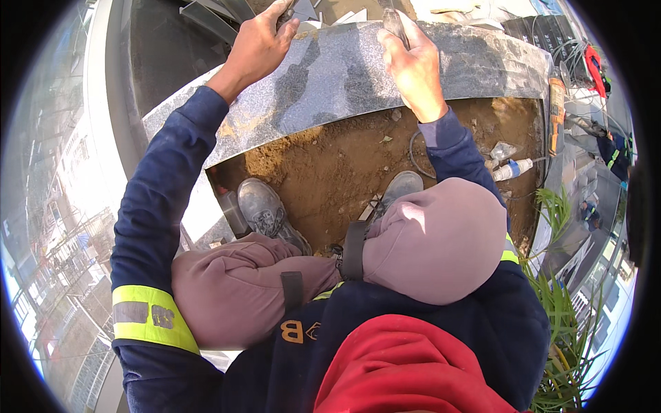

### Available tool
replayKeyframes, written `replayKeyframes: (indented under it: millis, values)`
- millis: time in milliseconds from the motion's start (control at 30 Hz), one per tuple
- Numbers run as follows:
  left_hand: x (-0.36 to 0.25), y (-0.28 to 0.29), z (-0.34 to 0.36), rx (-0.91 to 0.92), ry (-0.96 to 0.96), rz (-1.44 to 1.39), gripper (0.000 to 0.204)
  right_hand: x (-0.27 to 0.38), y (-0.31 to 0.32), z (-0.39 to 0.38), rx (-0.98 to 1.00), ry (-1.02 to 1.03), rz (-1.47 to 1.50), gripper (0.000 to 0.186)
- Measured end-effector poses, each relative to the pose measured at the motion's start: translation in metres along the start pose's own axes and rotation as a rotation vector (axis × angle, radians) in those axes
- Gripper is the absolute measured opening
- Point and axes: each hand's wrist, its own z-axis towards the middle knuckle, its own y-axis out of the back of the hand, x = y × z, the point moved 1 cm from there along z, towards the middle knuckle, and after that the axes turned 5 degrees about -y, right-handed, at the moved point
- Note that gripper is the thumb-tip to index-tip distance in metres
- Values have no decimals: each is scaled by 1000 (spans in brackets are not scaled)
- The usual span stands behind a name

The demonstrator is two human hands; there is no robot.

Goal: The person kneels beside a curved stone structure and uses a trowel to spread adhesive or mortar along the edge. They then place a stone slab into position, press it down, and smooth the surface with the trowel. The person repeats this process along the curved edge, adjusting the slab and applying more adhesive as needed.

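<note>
My left hand [260, 43] is at the top edge, its fingers curled around a small dark object [284, 16] whose kind I cannot make out; part of it is cut off by the frame. My right hand [415, 63] grips a dark grey, dusty, elongated object [394, 26] between thumb and fingers, also of unclear kind. Both hands are over the far edge of a long, curved slab of speckled grey stone [344, 72]. Dark damp-looking patches and brown dirt mark the slab's surface.
Brown soil [330, 165] lies between the slab and my boots [265, 206]. An orange tube-shaped tool [556, 113] and a white-and-blue connector [513, 169] lie at the right. Cut pieces and cables are beyond. Green leaves [568, 323] stand at lower right; another person [613, 151] is at far right.
</note>
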Motion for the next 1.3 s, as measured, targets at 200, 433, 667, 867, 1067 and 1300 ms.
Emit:
replayKeyframes:
  millis: [200, 433, 667, 867, 1067, 1300]
  values:
    - [16, 8, 0, 55, 272, 56, 35, -27, 57, -38, 136, -11, -481, 41]
    - [11, 4, -7, -35, 369, 9, 37, -36, 141, -89, 327, -502, -557, 40]
    - [20, -12, -3, 20, 307, 11, 36, -59, 159, -80, 454, -686, -587, 47]
    - [0, -6, -7, 94, 330, -85, 37, -78, 26, -89, 746, -424, -696, 54]
    - [21, 0, -15, 58, 272, 78, 37, -59, -24, -97, 974, -488, -552, 50]
    - [44, 44, -7, -90, 287, 33, 36, -70, 30, -74, 782, -593, -601, 45]
